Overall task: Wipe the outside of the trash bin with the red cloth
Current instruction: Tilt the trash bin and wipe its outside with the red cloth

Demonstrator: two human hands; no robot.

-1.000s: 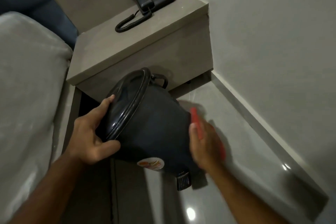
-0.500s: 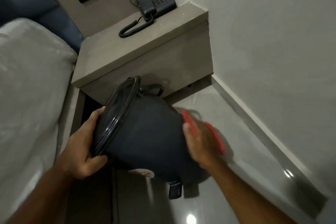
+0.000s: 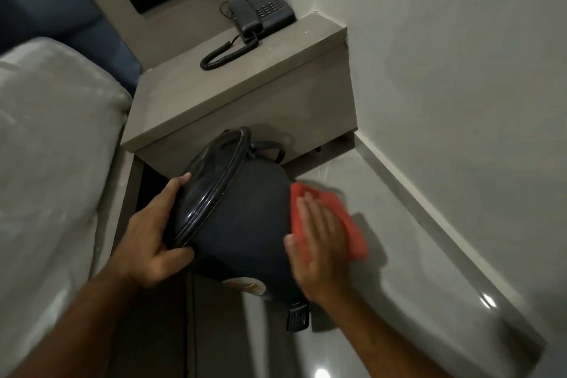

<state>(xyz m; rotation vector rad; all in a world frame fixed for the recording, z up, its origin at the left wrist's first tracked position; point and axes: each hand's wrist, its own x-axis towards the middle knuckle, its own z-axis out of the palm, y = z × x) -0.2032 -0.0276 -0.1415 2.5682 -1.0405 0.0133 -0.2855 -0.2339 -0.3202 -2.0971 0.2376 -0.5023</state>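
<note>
A dark round trash bin (image 3: pixel 245 218) is tipped on its side above the floor, lid toward the left, foot pedal (image 3: pixel 297 319) pointing down. My left hand (image 3: pixel 153 242) grips the rim of the lid. My right hand (image 3: pixel 322 242) lies flat on the red cloth (image 3: pixel 343 224) and presses it against the bin's right side near the base. A round sticker (image 3: pixel 245 285) shows on the underside of the bin.
A grey bedside cabinet (image 3: pixel 245 95) stands just behind the bin, with a dark telephone (image 3: pixel 260 12) and its coiled cord on top. A bed with white sheets (image 3: pixel 49 163) fills the left. The wall and skirting (image 3: pixel 429 209) run close on the right; glossy floor tiles lie below.
My right hand with the red cloth has slid along the bin's right side, showing more cloth. The bin and my left hand have shifted slightly with the camera's motion.
</note>
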